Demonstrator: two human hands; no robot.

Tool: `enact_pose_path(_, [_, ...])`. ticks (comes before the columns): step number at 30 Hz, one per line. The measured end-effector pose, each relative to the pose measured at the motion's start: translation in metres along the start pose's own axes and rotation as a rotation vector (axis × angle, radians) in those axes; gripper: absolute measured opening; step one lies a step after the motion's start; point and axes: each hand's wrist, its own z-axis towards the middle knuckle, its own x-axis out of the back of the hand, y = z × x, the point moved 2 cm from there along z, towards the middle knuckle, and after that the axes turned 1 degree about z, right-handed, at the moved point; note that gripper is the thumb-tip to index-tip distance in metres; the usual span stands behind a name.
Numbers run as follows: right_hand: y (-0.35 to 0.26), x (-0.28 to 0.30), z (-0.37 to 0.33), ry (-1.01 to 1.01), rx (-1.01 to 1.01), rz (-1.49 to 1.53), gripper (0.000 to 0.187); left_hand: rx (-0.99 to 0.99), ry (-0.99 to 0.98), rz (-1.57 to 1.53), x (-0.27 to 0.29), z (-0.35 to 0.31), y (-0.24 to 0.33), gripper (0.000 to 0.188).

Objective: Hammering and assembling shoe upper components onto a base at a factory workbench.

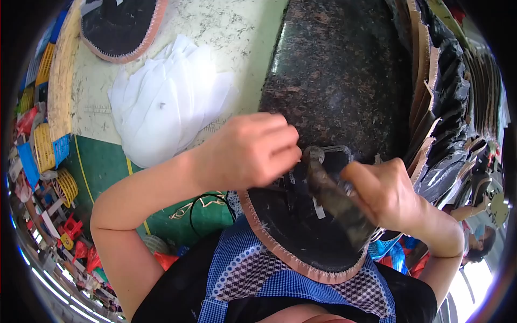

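Observation:
A black rounded panel (pixel 301 231) with a pinkish-tan, zigzag-stitched border lies against my apron and over the edge of the dark slab. My left hand (pixel 261 151) is closed above its upper left part; its curled fingertips are turned away, so what they pinch, if anything, is hidden. In my closed right hand (pixel 382 191) is a long dark tool (pixel 328 188), smeared by motion, its kind unclear, slanting across the panel. A small white tag (pixel 319 209) shows beside the tool. Some clear, shiny material (pixel 338 153) sits at the panel's top end.
A fan of white teardrop-shaped sheets (pixel 167 102) covers part of the pale table at left. Another stitched black panel (pixel 121 27) lies beyond it. The dark speckled slab (pixel 334 81) stretches ahead. Stacked brown-edged pieces (pixel 425 107) stand along its right side. Yellow baskets (pixel 46 145) are far left.

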Motion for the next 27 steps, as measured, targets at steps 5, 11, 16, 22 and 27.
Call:
enact_pose_path(5, [0.010, 0.003, 0.004, 0.143, -0.146, 0.151, 0.022, 0.140, 0.053, -0.220, 0.000, -0.006, 0.001, 0.022])
enact_pose_path(11, [0.008, -0.003, 0.007, 0.048, -0.019, 0.084, 0.019, 0.218, 0.223, 0.037, -0.012, -0.017, 0.025, 0.028])
enact_pose_path(16, [0.010, -0.010, 0.008, 0.063, 0.024, 0.156, 0.022, 0.349, 0.308, -0.005, -0.014, -0.023, 0.027, 0.029])
enact_pose_path(22, [0.005, -0.010, 0.010, 0.016, 0.049, 0.014, 0.020, 0.390, 0.385, 0.032, -0.025, -0.027, 0.038, 0.026])
enact_pose_path(27, [0.004, -0.009, 0.009, 0.073, 0.027, 0.158, 0.024, 0.453, 0.419, 0.103, -0.027, -0.028, 0.044, 0.028])
